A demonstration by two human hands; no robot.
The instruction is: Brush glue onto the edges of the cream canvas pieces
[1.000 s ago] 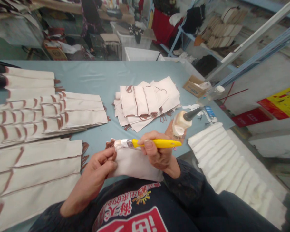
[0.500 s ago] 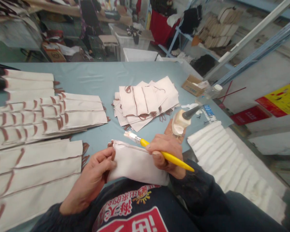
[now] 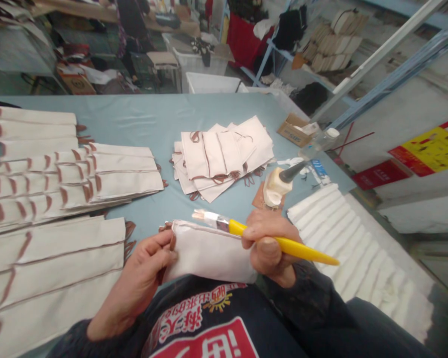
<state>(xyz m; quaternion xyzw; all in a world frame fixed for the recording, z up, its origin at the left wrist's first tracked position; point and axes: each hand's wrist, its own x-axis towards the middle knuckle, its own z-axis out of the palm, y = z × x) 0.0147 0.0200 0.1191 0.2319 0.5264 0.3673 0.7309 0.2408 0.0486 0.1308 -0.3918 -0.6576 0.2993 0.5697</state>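
Note:
My left hand (image 3: 149, 263) pinches the left end of a whitish fabric piece (image 3: 209, 256) with brown trim at that corner. My right hand (image 3: 272, 243) is wrapped round a yellow-handled brush (image 3: 304, 250). Its pale bristles point left, by the piece's upper edge; whether they touch it I cannot tell. Beyond the right hand stands a cream-coloured bottle (image 3: 277, 188) with a dark tapered top, on a small brown board (image 3: 259, 198). A stack of similar whitish pieces with brown loops (image 3: 216, 156) lies on the table just ahead.
Rows of overlapping cream pieces with brown edges (image 3: 70, 243) cover the left of the blue-grey table (image 3: 134, 112). White folded pieces (image 3: 343, 243) are lined up at the right. A small cardboard box (image 3: 294, 130) sits at the back right. A person (image 3: 130, 30) is in the background.
My right hand has moved right with the brush, drawing it along the fabric's upper edge side. My left hand keeps its hold on the piece. The view has shifted slightly.

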